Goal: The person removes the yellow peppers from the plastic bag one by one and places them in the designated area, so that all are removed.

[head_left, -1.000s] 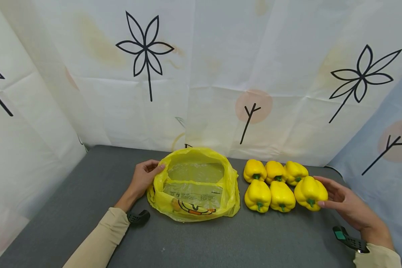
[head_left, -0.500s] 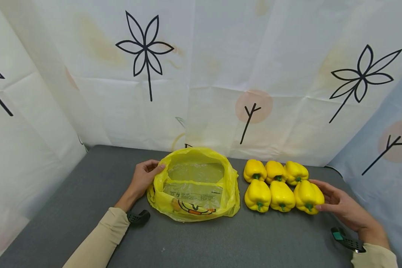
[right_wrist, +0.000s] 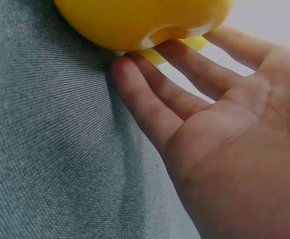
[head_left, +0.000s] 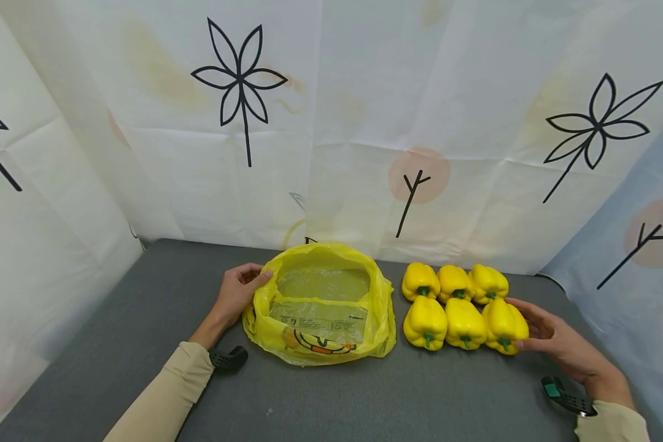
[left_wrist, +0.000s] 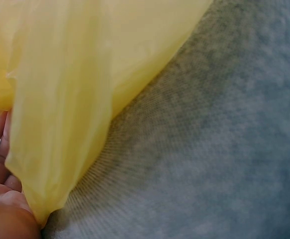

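A yellow plastic bag [head_left: 388,319] stands on the grey table with its mouth spread wide. My left hand [head_left: 236,296] holds its left rim, the thumb over the edge; in the left wrist view the bag's side [left_wrist: 60,99] hangs next to the palm. At the right, yellow bell peppers sit in two rows, stems towards me. My right hand [head_left: 563,344] holds the front-right bell pepper [head_left: 504,324] by its right end, thumb in front and forefinger behind. The right wrist view has the fingers against this pepper's underside, with its top cut off by the frame.
Several other bell peppers [head_left: 424,322] stand close together between the bag and my right hand. Behind the grey table [head_left: 376,399] hangs a pale printed cloth [head_left: 353,123], with more cloth at both sides.
My right hand has brought the front-right pepper slightly left and down, up against the pepper beside it. The left hand and the bag have stayed put.
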A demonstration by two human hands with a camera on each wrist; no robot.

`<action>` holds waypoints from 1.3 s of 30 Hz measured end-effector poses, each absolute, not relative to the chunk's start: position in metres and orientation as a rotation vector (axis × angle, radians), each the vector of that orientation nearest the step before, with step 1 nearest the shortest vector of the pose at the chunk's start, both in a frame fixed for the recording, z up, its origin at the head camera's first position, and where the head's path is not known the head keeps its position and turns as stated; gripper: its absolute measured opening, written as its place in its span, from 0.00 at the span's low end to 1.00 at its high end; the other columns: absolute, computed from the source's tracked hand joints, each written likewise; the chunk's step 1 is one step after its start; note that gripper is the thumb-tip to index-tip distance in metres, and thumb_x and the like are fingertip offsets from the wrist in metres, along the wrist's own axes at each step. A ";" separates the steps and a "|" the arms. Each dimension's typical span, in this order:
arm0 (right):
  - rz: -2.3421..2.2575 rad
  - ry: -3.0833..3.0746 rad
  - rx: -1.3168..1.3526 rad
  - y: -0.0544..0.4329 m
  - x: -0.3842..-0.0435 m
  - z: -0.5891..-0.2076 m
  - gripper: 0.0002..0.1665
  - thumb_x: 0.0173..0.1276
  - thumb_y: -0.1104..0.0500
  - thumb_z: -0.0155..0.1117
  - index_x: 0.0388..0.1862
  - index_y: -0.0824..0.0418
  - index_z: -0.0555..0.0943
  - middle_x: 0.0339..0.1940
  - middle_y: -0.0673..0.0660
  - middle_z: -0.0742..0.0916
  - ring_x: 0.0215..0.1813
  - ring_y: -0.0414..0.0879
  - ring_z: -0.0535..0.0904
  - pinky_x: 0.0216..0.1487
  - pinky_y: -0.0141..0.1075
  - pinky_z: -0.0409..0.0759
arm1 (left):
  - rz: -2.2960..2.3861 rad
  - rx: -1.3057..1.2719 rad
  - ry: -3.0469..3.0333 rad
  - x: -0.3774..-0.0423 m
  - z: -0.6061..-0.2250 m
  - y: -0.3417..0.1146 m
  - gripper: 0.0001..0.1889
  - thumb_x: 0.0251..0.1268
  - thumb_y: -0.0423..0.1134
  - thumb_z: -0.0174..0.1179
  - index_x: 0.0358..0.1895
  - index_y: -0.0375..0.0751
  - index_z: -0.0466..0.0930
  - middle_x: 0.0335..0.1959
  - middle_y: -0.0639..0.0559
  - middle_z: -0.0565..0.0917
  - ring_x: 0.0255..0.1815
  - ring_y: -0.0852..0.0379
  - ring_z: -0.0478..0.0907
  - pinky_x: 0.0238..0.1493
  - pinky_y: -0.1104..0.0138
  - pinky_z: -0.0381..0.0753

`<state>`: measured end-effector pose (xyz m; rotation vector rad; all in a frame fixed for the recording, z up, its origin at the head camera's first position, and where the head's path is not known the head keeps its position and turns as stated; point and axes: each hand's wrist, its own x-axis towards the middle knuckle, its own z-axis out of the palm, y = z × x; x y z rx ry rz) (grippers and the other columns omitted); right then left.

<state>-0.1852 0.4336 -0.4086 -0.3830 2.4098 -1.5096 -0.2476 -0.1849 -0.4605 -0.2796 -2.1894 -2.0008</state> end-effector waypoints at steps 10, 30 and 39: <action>-1.513 2.406 -0.358 0.430 -0.187 -0.409 0.47 0.71 0.68 0.64 0.82 0.65 0.50 0.64 0.29 0.65 0.59 0.19 0.68 0.50 0.27 0.78 | -2.014 -0.274 -2.186 -0.247 -0.460 -0.185 0.16 0.73 0.37 0.64 0.50 0.23 0.82 0.39 0.42 0.83 0.35 0.58 0.82 0.35 0.69 0.84; -1.532 2.395 -0.329 0.429 -0.188 -0.410 0.47 0.72 0.69 0.63 0.83 0.62 0.51 0.64 0.31 0.66 0.57 0.22 0.71 0.50 0.31 0.81 | -2.008 -0.292 -2.184 -0.246 -0.460 -0.185 0.16 0.74 0.37 0.63 0.50 0.23 0.82 0.39 0.45 0.84 0.34 0.58 0.82 0.34 0.69 0.85; -1.531 2.397 -0.329 0.430 -0.189 -0.411 0.47 0.71 0.68 0.64 0.82 0.63 0.51 0.63 0.29 0.68 0.57 0.22 0.72 0.50 0.31 0.81 | -2.011 -0.303 -2.176 -0.246 -0.459 -0.185 0.16 0.73 0.37 0.63 0.50 0.23 0.82 0.39 0.43 0.84 0.34 0.58 0.82 0.35 0.69 0.85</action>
